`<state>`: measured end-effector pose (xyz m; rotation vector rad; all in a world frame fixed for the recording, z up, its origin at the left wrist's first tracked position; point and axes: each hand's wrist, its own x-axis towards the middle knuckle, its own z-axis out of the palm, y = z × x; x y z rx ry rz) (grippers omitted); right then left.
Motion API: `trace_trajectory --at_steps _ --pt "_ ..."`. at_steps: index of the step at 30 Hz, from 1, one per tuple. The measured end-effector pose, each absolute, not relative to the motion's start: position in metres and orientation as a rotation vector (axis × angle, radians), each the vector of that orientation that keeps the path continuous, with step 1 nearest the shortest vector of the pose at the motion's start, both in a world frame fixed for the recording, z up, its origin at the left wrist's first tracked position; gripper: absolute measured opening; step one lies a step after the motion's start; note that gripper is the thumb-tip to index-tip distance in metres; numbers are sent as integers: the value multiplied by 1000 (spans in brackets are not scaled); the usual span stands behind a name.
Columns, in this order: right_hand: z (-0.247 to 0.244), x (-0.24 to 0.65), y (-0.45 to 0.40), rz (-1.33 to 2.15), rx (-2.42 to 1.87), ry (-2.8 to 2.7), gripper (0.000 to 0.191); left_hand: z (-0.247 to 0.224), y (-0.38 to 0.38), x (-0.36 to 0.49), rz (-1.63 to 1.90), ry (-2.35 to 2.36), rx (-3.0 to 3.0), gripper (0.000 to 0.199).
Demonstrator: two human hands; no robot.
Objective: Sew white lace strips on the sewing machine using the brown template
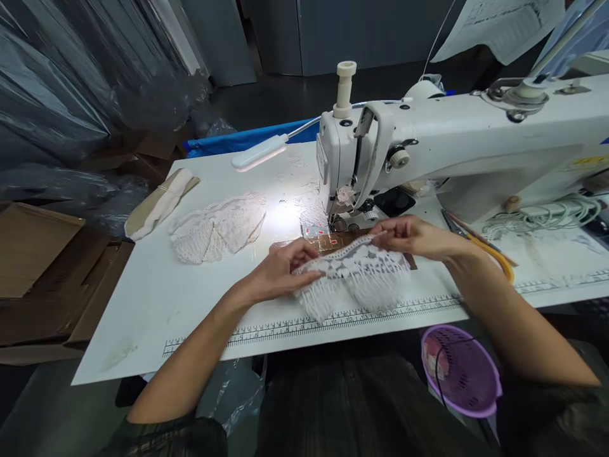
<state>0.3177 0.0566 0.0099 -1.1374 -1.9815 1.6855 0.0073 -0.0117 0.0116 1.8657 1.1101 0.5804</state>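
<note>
A strip of white lace with a fringe (354, 270) is stretched between my two hands, over the front of the white sewing table. My left hand (280, 270) pinches its left end, and my right hand (412, 236) pinches its upper right edge. Just behind the lace is the needle area of a white sewing machine (333, 162), with brown tape and small red marks on its bed. Two pale lace pieces (221, 228) lie on the table to the left. A lit lamp (260, 153) shines beside the machine head.
Orange-handled scissors (495, 257) and coiled white cord (561, 212) lie at the right. A rolled cloth bundle (162, 202) is at the table's left edge, near cardboard boxes (42, 266). Below the front edge is a purple basket (492, 387).
</note>
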Motion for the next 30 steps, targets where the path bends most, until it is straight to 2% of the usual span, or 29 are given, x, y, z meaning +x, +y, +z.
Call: trace_trajectory --at_steps 3,5,10,13,16,18,20,23,26,28,30 --pt "-1 305 68 1288 -1266 -1990 34 -2 -3 2 680 1386 2136 37" --pt "-3 300 71 1119 -1318 -2028 34 -7 2 -2 741 1465 2309 35" --pt "8 304 67 988 -1397 -2178 38 -10 5 -1 730 1278 2548 26" --pt "13 309 63 1057 -1423 -2163 35 -10 2 4 560 1060 2615 29" --pt "12 305 57 1355 -1330 -1966 32 -6 -1 7 470 1025 2635 31" --pt "11 294 52 1582 -1257 -1779 32 -2 -2 7 528 1084 2561 35" --pt "13 277 46 1764 -1226 -1599 36 2 -3 5 626 1161 2365 43" --pt "15 249 39 1915 -1157 -1399 47 5 -4 3 696 1130 1900 67" --pt "14 233 35 1961 -987 -1395 48 5 -4 2 651 1158 1629 81" --pt "10 235 35 1865 -961 -1562 41 4 -5 2 627 1325 1613 79" --pt "5 244 36 1608 -1055 -1834 32 3 -5 1 625 1456 1639 72"
